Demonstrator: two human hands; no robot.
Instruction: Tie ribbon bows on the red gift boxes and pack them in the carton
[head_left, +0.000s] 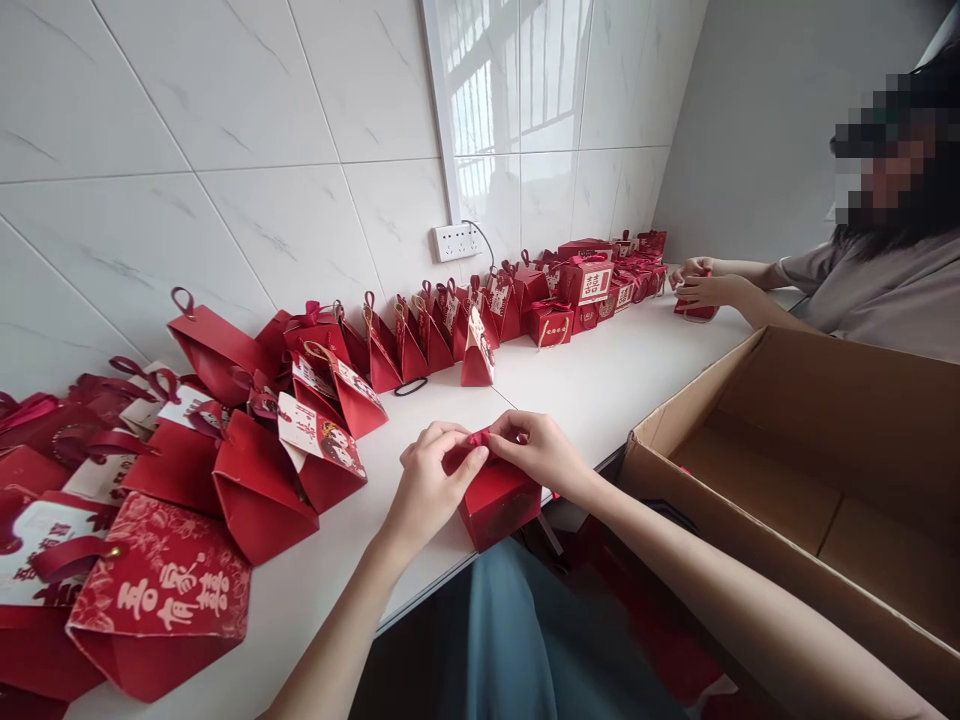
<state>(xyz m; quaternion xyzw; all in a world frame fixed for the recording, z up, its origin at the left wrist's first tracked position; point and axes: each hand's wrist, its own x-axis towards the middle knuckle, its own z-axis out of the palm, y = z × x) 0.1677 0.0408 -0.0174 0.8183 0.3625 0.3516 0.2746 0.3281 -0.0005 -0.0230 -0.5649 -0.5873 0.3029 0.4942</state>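
Observation:
A red gift box (501, 505) stands at the front edge of the white table, right before me. On its top is a dark red ribbon (480, 438), partly covered by my fingers. My left hand (435, 475) is closed, thumb and fingers pinching the ribbon from the left. From the right, my right hand (541, 452) pinches the same ribbon, its fingers bent over the box's top. A small upright red box (478, 350) with a printed card stands just behind my hands.
Many red gift boxes (266, 490) crowd the left and line the wall. A cardboard box (750, 470) stands at right, its near corner by the table edge. Across the table, another person's hands (701, 285) hold a red box. A power strip (456, 241) is on the wall.

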